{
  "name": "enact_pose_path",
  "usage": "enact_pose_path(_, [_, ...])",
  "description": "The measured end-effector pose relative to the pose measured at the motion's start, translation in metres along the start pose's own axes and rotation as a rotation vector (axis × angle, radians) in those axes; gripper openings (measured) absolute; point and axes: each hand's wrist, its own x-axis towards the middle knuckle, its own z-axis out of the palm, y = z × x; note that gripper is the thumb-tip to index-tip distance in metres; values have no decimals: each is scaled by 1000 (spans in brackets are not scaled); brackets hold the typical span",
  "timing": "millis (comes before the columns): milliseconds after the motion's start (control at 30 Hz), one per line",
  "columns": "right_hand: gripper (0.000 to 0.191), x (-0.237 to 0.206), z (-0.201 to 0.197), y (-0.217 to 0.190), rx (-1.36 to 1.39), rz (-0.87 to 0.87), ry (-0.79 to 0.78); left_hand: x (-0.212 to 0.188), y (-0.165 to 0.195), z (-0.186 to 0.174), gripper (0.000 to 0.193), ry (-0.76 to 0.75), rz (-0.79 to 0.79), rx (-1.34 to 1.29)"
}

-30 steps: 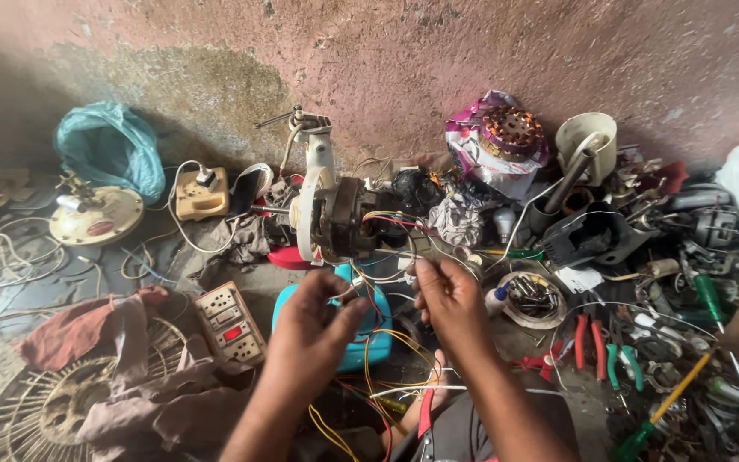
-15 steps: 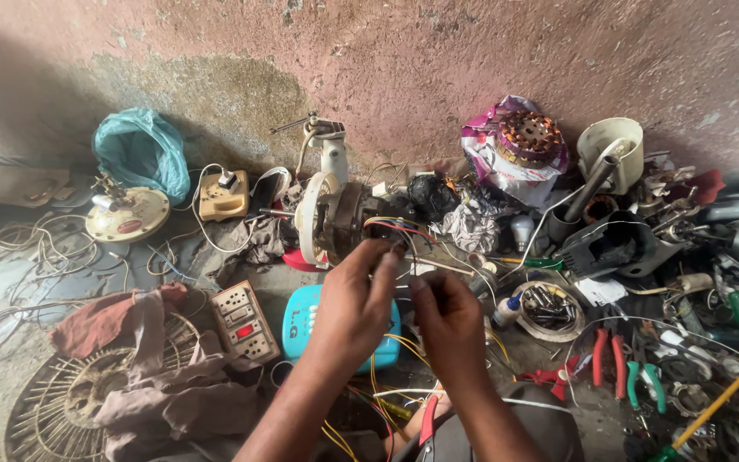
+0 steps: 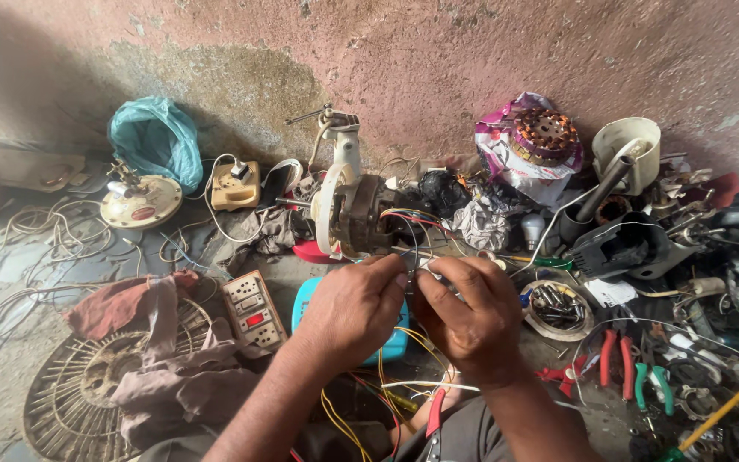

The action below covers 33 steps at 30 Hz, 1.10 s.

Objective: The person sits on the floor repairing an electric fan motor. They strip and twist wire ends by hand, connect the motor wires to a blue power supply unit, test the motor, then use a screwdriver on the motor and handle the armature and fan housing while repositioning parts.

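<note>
My left hand (image 3: 354, 310) and my right hand (image 3: 468, 315) meet in the middle of the view, fingertips pinched together on thin coloured wires (image 3: 412, 272). These wires run up to a fan motor (image 3: 361, 210) with a white housing that stands just beyond my hands against the wall. Yellow and red wires (image 3: 404, 376) hang below my hands toward my lap. A turquoise plastic box (image 3: 391, 342) lies under my left hand. What exactly sits between my fingertips is hidden by the fingers.
A switch board (image 3: 252, 310) and a wire fan guard (image 3: 70, 389) under a brown cloth (image 3: 151, 342) lie at left. Red and green pliers (image 3: 626, 372), screwdrivers and a tin of small parts (image 3: 555, 305) crowd the right. A motor winding (image 3: 545, 135) rests by the wall.
Both hands have risen toward the fan motor and come together on the wires. The view has shifted a little, so the clutter sits lower and further right.
</note>
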Motion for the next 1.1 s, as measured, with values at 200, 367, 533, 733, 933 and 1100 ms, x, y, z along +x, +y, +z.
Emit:
enact_pose_path(200, [27, 5, -3, 3, -51, -137, -18, -2, 6, -16, 15, -68, 59, 129])
enact_pose_path(367, [27, 7, -2, 4, -17, -88, -78, -1, 3, -18, 14, -125, 76, 227])
enact_pose_path(533, [14, -18, 14, 4, 45, 123, -119, -3, -7, -9, 11, -156, 113, 323])
enact_pose_path(733, [13, -55, 35, -6, 1052, 1414, -62, -17, -16, 11, 17, -117, 177, 362])
enact_pose_path(933, [29, -46, 11, -17, 210, 301, -95, -24, -22, 8, 18, -87, 154, 268])
enact_pose_path(1100, [10, -41, 19, -17, 388, 614, -149, -23, -23, 10, 17, -102, 136, 275])
